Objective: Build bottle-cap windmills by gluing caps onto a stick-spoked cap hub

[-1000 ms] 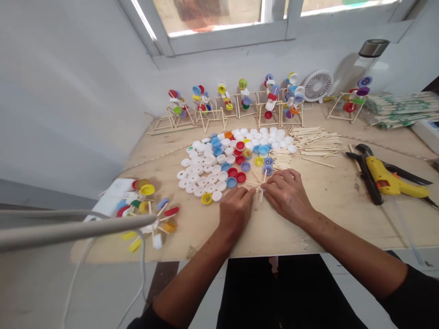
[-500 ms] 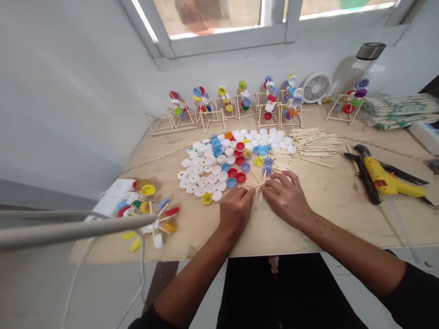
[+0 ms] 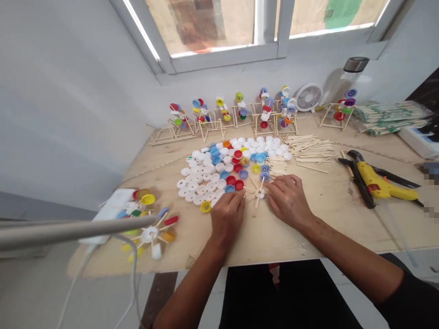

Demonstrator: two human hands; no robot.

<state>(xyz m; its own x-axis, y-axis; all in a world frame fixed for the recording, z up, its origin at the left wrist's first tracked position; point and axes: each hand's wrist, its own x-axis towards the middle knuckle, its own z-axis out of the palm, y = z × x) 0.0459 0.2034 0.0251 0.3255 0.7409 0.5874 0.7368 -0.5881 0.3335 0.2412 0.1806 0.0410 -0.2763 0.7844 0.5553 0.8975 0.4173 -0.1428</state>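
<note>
A small wheel of thin wooden sticks around a white bottle cap lies on the table between my hands. My left hand is closed, its thumb and finger pinching the end of a stick at the wheel's left side. On the other side my right hand has bent fingers, with the fingertips at the wheel's right edge. Red, blue and white bottle caps spread just beyond the left hand. Purple caps and a bundle of short sticks lie past the right fingertips.
Finished cap wheels on stick stands line the wall. A loose stick pile and a yellow glue gun are on the right. Cap-and-stick wheels lie at left near a white cable. A fan stands behind.
My hands have moved apart, the left one going left, so the stick wheel and its white cap show more fully between them. The camera view has tilted up slightly.
</note>
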